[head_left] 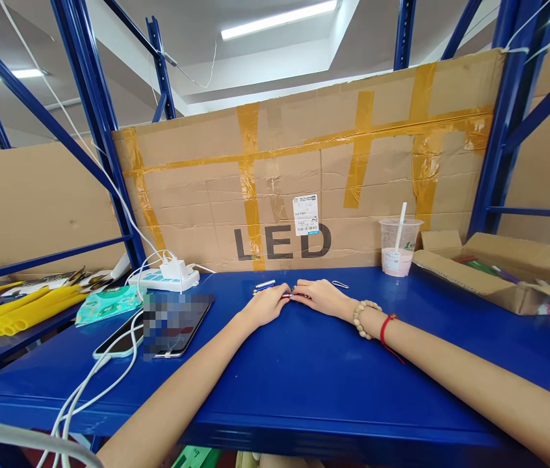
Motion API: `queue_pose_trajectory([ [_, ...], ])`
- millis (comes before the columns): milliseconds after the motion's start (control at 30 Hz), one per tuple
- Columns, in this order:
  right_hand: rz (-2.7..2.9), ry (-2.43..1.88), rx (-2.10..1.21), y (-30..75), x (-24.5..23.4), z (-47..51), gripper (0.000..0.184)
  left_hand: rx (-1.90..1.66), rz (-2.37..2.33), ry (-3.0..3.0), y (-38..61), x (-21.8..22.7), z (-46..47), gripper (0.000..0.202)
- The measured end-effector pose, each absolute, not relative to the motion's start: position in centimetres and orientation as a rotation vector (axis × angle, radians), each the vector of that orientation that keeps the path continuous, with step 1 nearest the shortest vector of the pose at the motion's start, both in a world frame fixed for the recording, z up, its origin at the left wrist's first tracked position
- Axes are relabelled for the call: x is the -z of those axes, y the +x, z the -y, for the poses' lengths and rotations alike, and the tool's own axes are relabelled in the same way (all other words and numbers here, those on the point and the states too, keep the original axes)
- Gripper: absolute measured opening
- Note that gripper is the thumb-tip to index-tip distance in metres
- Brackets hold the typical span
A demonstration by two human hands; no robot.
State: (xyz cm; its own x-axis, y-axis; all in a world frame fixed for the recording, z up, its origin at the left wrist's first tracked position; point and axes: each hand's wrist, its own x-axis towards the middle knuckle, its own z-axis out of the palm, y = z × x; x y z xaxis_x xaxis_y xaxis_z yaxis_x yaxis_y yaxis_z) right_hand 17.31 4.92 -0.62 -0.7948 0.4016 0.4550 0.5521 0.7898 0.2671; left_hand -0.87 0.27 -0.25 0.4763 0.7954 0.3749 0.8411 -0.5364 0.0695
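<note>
While a clear plastic cup (390,235) holds pale pink drink (396,267) and a white straw (400,224), and an open brown cardboard box (480,296) holds coloured items (504,275), a slim red-and-silver rod (287,296) sits above the blue metal desk (333,377), its long axis running roughly left to right, its tip's direction unclear; left hand (270,305) and right hand (322,298) each grip it narrowly with the fingertips.

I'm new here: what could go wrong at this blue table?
The slim piece held between the left hand and right hand might slip and roll away.
The cup of pink drink could spill if the right hand swings outward.
The white cables trailing over the table edge might snag the left arm.
</note>
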Motion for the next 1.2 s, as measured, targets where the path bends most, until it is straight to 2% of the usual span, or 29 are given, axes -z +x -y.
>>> queue_pose_trajectory([
  [1200, 2.607, -0.738, 0.510, 17.38, 0.49, -4.77, 0.039, 0.557, 1.418, -2.594, -0.92, 0.35, -0.39, 0.018],
])
